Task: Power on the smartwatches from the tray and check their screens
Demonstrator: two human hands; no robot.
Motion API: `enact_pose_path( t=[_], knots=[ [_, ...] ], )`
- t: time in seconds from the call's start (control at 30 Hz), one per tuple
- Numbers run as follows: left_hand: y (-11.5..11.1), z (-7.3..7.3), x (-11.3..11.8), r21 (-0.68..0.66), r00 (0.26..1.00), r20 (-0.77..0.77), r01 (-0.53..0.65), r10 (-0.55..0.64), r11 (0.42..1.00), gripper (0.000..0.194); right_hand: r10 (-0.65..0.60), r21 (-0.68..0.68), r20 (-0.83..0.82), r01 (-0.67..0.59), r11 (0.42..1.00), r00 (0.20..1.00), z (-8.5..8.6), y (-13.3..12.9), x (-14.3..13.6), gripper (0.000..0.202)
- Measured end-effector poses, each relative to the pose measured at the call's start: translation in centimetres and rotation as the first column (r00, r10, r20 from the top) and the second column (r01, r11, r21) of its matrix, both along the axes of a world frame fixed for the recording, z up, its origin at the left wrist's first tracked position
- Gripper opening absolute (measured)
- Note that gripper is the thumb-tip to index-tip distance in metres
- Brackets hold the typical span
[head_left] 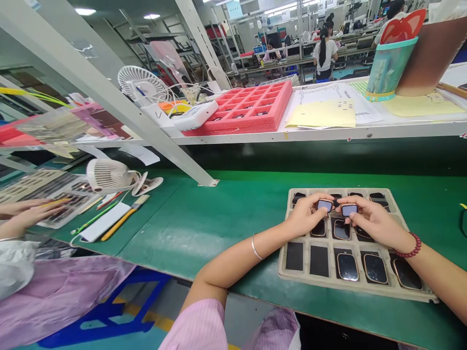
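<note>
Above a beige compartment tray (306,281), my left hand (308,212) is closed on a small watch-like piece (324,205) with a pale, reflecting screen. Close to its right, my right hand (377,224) pinches a similar piece (349,210) with a gold-coloured edge. A small black part (336,203) shows between the two hands; which hand holds it I cannot tell. Dark rectangular screens with gold-coloured rims, such as the one in the front row (348,267), lie in several compartments. Two front-left compartments show only a flat black surface (319,261).
Over the green table (175,233) runs a white shelf (321,132) bearing a red foam tray (251,109) and a teal cup (390,68). A slanted metal post (164,141) meets the table. At left are a fan (109,176), a brush (122,221) and a co-worker's hands (32,214).
</note>
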State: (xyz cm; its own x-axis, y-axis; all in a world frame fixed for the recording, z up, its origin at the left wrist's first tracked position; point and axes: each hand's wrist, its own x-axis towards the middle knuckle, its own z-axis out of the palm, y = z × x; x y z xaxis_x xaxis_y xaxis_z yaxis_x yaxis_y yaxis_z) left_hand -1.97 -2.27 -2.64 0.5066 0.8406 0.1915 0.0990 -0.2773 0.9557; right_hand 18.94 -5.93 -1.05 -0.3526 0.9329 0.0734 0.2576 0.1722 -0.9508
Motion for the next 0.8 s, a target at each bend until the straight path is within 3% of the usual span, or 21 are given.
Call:
enact_pose_path(
  t=[0.4, 0.63, 0.8],
  knots=[
    [0.4, -0.2, -0.2, -0.177, 0.990, 0.102, 0.116, -0.099, 0.977, 0.061, -0.014, -0.172, -0.184, -0.018, 0.985, 0.983, -0.1, 0.6, 0.4, 0.054],
    [0.2, -0.5, -0.4, 0.007, 0.996, -0.052, 0.067, -0.067, 0.998, 0.056, 0.035, -0.157, -0.081, -0.047, 0.986, 0.996, 0.7, 0.2, 0.1, 0.045],
    [0.0, -0.2, -0.4, 0.080, 0.989, -0.139, 0.066, -0.055, 0.995, 0.051, 0.056, -0.132, -0.096, -0.069, 0.989, 0.994, 1.0, -0.1, -0.1, 0.043]
  ],
)
